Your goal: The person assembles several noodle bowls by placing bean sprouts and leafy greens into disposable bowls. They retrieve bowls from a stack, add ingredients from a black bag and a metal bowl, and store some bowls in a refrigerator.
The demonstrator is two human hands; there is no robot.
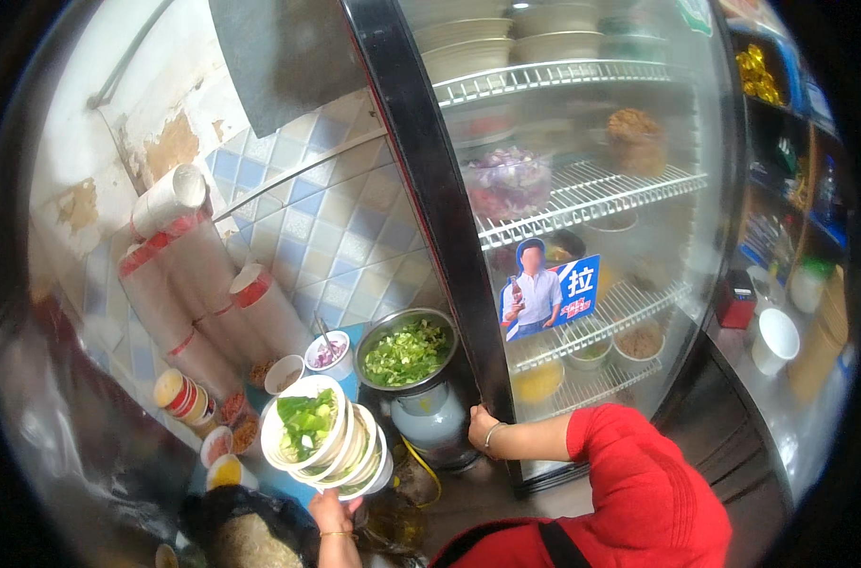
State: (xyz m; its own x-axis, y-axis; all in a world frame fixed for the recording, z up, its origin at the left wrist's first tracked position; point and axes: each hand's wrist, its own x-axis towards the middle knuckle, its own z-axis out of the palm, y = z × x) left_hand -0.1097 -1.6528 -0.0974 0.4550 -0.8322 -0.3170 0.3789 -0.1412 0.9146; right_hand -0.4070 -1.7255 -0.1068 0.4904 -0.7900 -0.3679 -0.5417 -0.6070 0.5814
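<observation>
My left hand (331, 516) is at the low end of a leaning stack of white bowls (359, 440), its fingers closed on the lower bowl's rim. Chopped green leaves (305, 424) fill the top bowl, and more greens show between the lower ones. At the right, my right hand (484, 429) is closed around the dark edge of a glass-door fridge (492, 379), low on the frame. Between my hands, a metal basin (359, 355) of chopped greens rests on a grey rounded container (430, 421).
Paper-wrapped cup stacks (198, 275) lean against the tiled wall at left. A white bowl of chopped onion (328, 352) with a spoon stands on a blue surface. Fridge shelves (591, 194) hold tubs and bowls. A yellow hose (423, 464) lies below; a counter with a white cup (776, 341) is far right.
</observation>
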